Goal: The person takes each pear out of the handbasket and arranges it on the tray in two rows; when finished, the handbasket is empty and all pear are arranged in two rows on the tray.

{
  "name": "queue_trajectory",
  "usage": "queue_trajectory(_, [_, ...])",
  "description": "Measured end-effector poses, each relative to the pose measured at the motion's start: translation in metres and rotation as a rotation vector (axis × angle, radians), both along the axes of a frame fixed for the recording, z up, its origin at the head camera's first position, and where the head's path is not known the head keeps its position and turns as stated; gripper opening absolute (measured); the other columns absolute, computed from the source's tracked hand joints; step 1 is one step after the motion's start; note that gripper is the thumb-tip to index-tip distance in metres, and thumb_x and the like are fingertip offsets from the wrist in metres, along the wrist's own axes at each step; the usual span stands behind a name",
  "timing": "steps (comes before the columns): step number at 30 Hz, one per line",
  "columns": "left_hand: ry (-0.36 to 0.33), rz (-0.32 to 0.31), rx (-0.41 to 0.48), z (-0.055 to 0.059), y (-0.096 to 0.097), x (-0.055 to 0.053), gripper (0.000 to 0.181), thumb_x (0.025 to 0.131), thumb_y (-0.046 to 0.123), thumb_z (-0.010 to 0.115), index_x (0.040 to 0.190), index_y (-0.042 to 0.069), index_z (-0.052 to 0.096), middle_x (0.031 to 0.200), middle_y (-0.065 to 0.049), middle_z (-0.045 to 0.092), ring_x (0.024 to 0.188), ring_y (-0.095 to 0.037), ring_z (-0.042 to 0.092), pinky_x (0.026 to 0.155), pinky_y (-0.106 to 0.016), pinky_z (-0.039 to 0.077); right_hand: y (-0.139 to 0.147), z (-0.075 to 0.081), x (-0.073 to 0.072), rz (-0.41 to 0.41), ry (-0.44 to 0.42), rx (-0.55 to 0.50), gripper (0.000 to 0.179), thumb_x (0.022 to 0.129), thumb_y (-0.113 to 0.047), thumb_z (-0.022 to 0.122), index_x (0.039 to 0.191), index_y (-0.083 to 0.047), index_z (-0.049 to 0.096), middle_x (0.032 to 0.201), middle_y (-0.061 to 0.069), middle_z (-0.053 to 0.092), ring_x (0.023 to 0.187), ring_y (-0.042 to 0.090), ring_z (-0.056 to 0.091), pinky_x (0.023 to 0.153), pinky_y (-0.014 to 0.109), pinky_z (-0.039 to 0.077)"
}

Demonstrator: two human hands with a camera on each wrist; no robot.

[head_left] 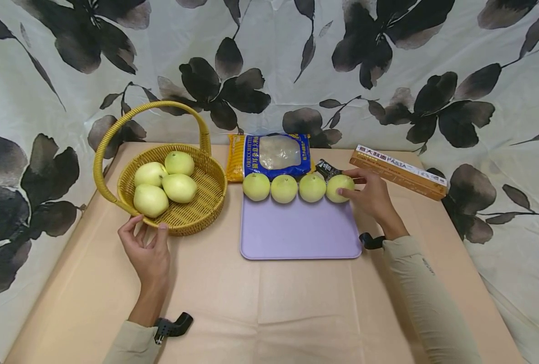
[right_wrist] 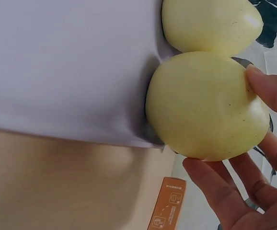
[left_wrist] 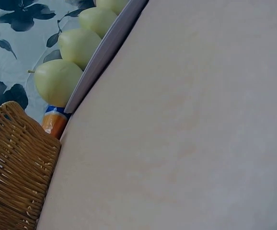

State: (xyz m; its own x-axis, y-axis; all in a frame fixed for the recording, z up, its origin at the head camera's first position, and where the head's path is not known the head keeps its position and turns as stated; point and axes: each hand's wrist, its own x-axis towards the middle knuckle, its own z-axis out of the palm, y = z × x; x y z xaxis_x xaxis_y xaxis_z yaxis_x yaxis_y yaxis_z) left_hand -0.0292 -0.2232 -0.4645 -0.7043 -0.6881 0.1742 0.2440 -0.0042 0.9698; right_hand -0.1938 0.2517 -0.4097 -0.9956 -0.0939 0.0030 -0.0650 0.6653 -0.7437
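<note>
Four yellow-green pears stand in a row along the far edge of a lilac tray [head_left: 300,232]. My right hand [head_left: 370,194] pinches the rightmost pear [right_wrist: 205,108] between thumb and fingers, at the tray's far right corner; it sits right against its neighbour [right_wrist: 210,24]. On the left, a yellow wicker basket [head_left: 206,215] with a tall handle holds four more pears [head_left: 151,200]. My left hand [head_left: 148,253] touches the basket's near side, thumb and index finger spread apart along its wall. In the left wrist view the basket [left_wrist: 18,163] shows without the hand.
Behind the row lies a blue and yellow pasta bag [head_left: 237,156], with a small black packet [head_left: 327,169] beside it. An orange pasta box [head_left: 397,174] lies at an angle on the back right. Floral cloth [head_left: 278,65] hangs behind the table.
</note>
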Motion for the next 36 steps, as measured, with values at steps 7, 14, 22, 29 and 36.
queue_trajectory(7, [-0.002,0.001,-0.006,0.0,0.0,0.0,0.05,0.098,0.002,0.07,0.142,0.007,0.045,0.157,-0.009,0.038,0.148,-0.033,0.044,0.093,-0.018,0.053,-0.001,0.0,-0.002,0.031,0.01,-0.028,0.059,0.092,-0.016,0.085,0.146,-0.009,0.062,0.149,0.018,0.061,0.138,0.04,0.057,0.113,0.057,0.051])
queue_trajectory(14, [0.011,0.012,0.0,0.001,0.0,0.001,0.05,0.097,0.001,0.071,0.14,0.005,0.046,0.154,-0.011,0.039,0.145,-0.034,0.047,0.091,-0.019,0.054,-0.018,0.017,0.004,-0.008,0.138,-0.032,0.059,0.09,-0.018,0.087,0.145,-0.014,0.065,0.154,0.012,0.058,0.149,0.035,0.049,0.122,0.056,0.043])
queue_trajectory(22, [0.015,0.007,0.002,-0.001,0.0,0.001,0.05,0.097,0.001,0.071,0.141,0.005,0.046,0.156,-0.011,0.038,0.145,-0.035,0.047,0.09,-0.018,0.055,-0.065,0.04,0.01,0.05,0.369,-0.148,0.056,0.085,-0.016,0.091,0.138,-0.016,0.071,0.144,0.007,0.066,0.14,0.026,0.057,0.121,0.047,0.045])
queue_trajectory(29, [0.005,0.015,0.003,-0.001,0.0,0.001,0.05,0.098,0.001,0.071,0.141,0.006,0.047,0.157,-0.011,0.038,0.147,-0.034,0.046,0.092,-0.018,0.053,-0.114,0.051,0.01,0.182,0.443,-0.233,0.056,0.084,-0.017,0.093,0.135,-0.015,0.072,0.139,0.005,0.069,0.137,0.023,0.058,0.116,0.045,0.05])
queue_trajectory(36, [0.022,0.005,0.009,-0.001,0.001,0.002,0.049,0.098,0.0,0.07,0.141,0.004,0.046,0.157,-0.012,0.038,0.149,-0.035,0.044,0.092,-0.018,0.054,-0.163,0.052,0.012,0.313,0.444,-0.273,0.055,0.085,-0.021,0.092,0.136,-0.015,0.07,0.141,0.003,0.068,0.138,0.018,0.058,0.115,0.04,0.051])
